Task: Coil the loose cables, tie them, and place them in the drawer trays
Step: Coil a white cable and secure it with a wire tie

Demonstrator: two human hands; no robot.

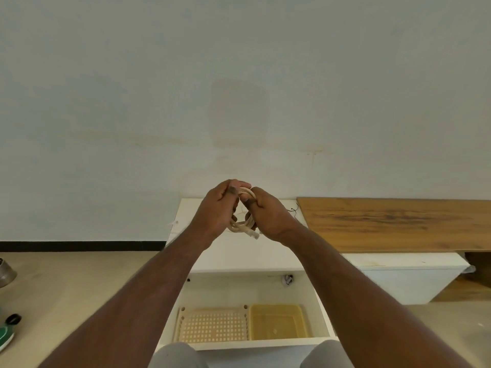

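Both hands hold a coiled cream cable (243, 221) above the white cabinet top (233, 251): the left hand (216, 208) and right hand (267, 213) curl their fingers round opposite sides of the loops. Below, the open drawer (322, 306) holds a perforated beige tray (212, 325) touching a yellow tray (277, 321). A wooden board (398, 221) lies to the right. No writing is legible.

2 hands (218, 208) (268, 213), 1 coiled cable (243, 225), 2 trays (212, 325) (277, 324), 1 drawer (322, 314).
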